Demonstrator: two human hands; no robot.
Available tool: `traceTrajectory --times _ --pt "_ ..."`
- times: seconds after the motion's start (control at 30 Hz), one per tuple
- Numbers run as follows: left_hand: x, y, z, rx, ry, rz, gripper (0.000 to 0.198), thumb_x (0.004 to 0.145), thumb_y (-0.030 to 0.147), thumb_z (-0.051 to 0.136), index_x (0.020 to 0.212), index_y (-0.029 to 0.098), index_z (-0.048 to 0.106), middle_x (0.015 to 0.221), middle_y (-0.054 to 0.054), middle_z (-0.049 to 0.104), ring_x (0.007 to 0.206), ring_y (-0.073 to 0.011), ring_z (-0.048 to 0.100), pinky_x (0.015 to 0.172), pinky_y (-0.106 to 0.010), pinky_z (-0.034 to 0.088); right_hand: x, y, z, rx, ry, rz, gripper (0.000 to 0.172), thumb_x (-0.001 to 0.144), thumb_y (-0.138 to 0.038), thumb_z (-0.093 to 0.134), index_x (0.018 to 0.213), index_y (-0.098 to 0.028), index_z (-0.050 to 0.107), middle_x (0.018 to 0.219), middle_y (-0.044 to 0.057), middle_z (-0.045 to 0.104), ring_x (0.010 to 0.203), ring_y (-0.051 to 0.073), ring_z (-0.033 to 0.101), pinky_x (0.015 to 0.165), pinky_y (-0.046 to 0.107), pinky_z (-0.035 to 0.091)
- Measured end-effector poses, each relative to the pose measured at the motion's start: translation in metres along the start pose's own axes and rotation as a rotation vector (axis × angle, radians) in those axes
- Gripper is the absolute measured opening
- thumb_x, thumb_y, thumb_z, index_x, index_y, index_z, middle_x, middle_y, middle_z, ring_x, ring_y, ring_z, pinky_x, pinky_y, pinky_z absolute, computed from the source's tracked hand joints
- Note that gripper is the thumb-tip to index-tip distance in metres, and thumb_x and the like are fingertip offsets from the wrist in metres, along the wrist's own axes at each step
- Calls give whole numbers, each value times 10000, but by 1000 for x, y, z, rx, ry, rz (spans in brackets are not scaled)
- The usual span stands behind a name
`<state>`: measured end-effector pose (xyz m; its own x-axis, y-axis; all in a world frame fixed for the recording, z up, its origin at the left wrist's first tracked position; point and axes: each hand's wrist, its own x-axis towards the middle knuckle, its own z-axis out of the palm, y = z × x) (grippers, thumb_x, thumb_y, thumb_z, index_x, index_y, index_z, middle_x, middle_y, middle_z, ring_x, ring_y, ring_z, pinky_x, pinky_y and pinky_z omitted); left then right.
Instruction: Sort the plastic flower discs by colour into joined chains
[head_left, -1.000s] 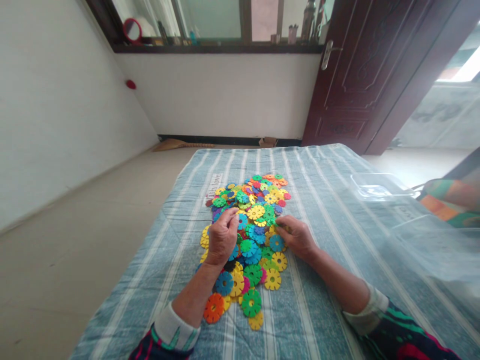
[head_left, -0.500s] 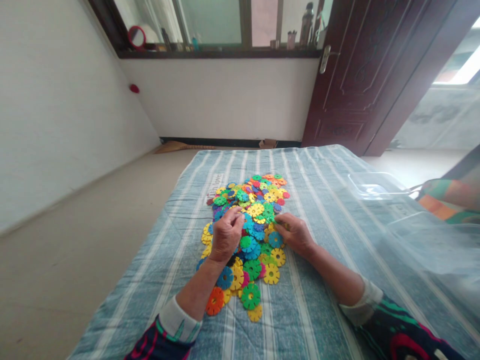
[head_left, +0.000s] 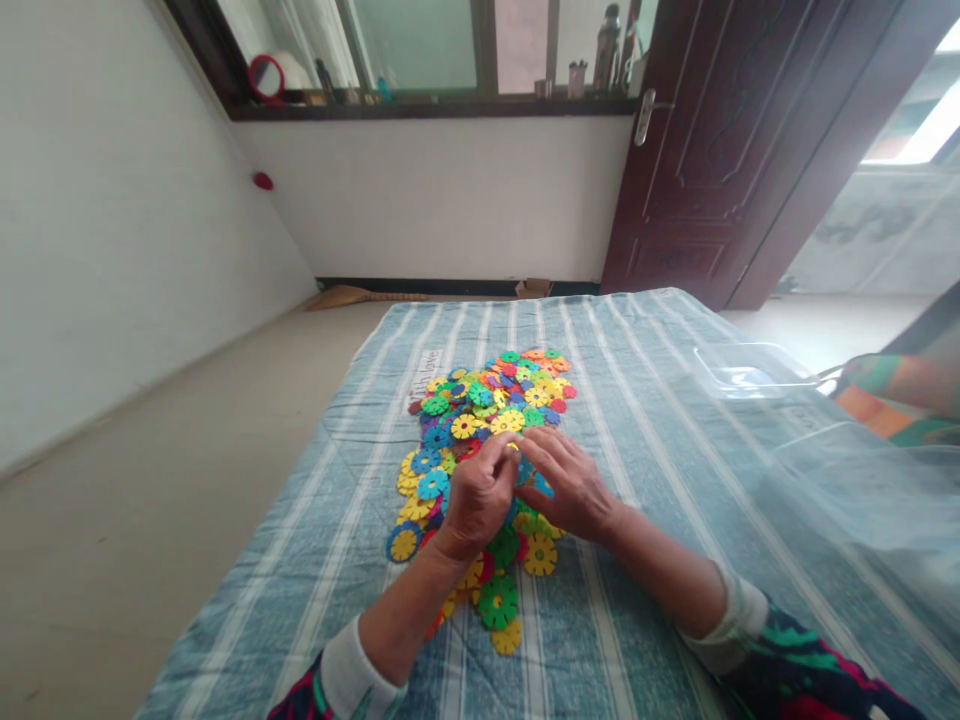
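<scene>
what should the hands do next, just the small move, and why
Probably close the right hand into a pinch beside the left hand: the left is curled tight, while the right's thumb stands apart from its fingers, and both are over the pile of slotted discs. Whether the left grips a disc is hard to tell.

Grip contents unclear: fingertips of left hand [head_left: 516, 452] and right hand [head_left: 529, 465] overlap, masking whatever's pinched. Hands and forearms block the middle of the notched plastic disc pile [head_left: 497, 602]. Both sleeves [head_left: 799, 655] cut off at bottom edge. Clear plastic tub [head_left: 862, 490] blurred, clipped right. Door [head_left: 720, 180] top out of frame. Small windowsill items [head_left: 352, 95] unreadable.
</scene>
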<state>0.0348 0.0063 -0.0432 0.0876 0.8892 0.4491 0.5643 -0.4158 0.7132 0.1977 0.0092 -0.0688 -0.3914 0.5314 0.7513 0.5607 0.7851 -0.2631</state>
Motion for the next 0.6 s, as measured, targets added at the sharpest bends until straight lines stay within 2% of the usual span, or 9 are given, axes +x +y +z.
traceTrajectory --times 0.13,0.27,0.37,0.5,0.6 --pt "-4 5 5 -22 -36 -52 344 855 307 521 1144 155 625 797 -28 753 722 -175 704 716 -259 548 3 -6 0 -44 -50 -37 325 938 -279 495 1232 -182 593 1107 135 675 1037 244 621 901 402 504" --pt "-3 4 3 -78 -53 -50 364 842 308 544 1161 143 604 799 -27 756 726 -169 705 730 -256 549 1 -2 0 -64 -56 -15 276 939 -276 494 1157 -178 632 1038 130 687 962 240 635 856 390 512" --pt "2 -3 0 -73 9 -26 351 837 313 559 1139 142 612 863 -41 755 786 -172 708 798 -273 550 -4 10 1 -63 9 83 289 916 -307 537 1154 -179 637 1035 135 681 971 254 633 874 410 509" --pt "9 -20 -4 39 114 -15 320 835 290 544 1105 140 626 907 -63 736 770 -173 694 755 -289 566 -10 32 2 -86 109 253 317 881 -333 575 1159 -193 634 1048 116 683 970 243 649 871 391 526" --pt "12 -30 -5 179 158 82 286 839 250 523 1082 145 632 988 -93 719 881 -202 683 828 -340 559 -11 40 1 -86 128 338 323 866 -339 586 1153 -199 630 1062 99 686 963 229 662 866 368 535"
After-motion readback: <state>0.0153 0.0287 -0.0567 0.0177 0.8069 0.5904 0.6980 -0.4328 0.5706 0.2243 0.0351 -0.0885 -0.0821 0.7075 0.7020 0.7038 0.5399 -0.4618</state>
